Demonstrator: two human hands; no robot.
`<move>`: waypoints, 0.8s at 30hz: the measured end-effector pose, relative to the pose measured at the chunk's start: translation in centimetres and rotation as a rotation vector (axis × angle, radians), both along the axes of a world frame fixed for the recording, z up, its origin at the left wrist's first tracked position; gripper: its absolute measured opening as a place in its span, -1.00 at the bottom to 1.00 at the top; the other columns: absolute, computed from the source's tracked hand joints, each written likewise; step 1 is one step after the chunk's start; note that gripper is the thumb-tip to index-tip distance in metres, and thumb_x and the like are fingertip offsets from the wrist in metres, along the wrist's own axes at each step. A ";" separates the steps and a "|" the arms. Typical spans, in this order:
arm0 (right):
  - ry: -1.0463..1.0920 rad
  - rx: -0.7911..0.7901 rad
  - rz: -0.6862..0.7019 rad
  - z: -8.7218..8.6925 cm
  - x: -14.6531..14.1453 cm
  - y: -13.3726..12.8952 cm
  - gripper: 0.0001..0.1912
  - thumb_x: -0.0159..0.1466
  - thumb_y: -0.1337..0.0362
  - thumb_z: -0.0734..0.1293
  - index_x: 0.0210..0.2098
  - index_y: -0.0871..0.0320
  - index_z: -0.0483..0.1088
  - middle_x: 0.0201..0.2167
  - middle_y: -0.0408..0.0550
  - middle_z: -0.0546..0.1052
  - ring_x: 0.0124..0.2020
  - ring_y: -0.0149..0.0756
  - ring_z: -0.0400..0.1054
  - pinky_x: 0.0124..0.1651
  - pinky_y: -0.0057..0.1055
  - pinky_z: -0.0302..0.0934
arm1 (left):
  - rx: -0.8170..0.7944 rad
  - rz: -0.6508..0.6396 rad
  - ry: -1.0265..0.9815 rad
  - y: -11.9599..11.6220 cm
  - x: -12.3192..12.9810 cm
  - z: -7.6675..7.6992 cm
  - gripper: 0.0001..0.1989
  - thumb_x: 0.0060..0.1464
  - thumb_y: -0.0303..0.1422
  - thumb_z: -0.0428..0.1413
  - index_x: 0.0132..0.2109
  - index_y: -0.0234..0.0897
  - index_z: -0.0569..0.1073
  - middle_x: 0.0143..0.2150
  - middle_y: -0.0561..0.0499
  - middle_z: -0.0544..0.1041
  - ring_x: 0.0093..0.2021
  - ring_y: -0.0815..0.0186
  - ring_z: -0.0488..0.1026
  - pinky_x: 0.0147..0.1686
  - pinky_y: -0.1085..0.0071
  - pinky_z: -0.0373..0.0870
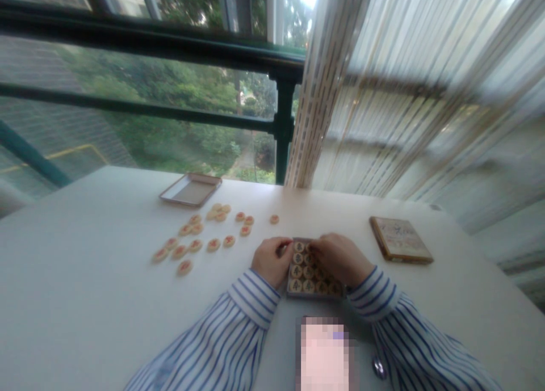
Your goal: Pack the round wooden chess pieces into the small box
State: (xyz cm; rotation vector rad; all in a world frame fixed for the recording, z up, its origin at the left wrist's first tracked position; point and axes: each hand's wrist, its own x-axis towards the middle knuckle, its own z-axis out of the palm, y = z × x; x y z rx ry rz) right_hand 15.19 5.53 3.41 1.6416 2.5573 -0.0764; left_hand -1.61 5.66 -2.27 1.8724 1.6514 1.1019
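Observation:
A small box tray lies in front of me, with rows of round Chinese chess pieces bearing dark characters. My left hand is curled at the tray's left side, its thumb and fingers closed on the upper left edge. Over the tray's upper right part, my right hand reaches in from the right with fingers bent together. Its fingertips touch the top row, and whatever they pinch is hidden under them. That hand also covers several pieces on the right side.
Loose red-marked Chinese chess pieces are scattered left of the tray, some overlapping. A shallow tray or lid lies at the back left. A flat box is at right. Near my right sleeve lies a shiny metal object; a blurred-out rectangle is in front.

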 end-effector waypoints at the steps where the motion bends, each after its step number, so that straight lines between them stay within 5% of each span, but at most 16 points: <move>1: -0.002 -0.003 0.000 0.0 0.0 0.0 -0.72 0.25 0.31 0.07 -0.30 0.14 0.40 -0.34 -0.01 0.48 -0.28 -0.31 0.35 -0.26 -0.44 0.13 | 0.000 0.002 0.002 0.0 0.0 0.0 -0.78 -0.04 -0.27 0.03 -0.32 -0.27 0.51 -0.33 -0.03 0.55 -0.26 0.27 0.44 -0.24 0.33 0.36; 24: -0.014 0.004 0.044 0.1 0.0 -0.1 -0.75 0.21 0.38 0.09 -0.31 0.14 0.38 -0.33 -0.03 0.47 -0.28 -0.33 0.33 -0.26 -0.45 0.10 | 0.002 -0.002 -0.005 0.0 -0.1 0.0 -0.78 -0.06 -0.26 0.04 -0.32 -0.26 0.51 -0.34 -0.02 0.55 -0.27 0.28 0.44 -0.24 0.34 0.36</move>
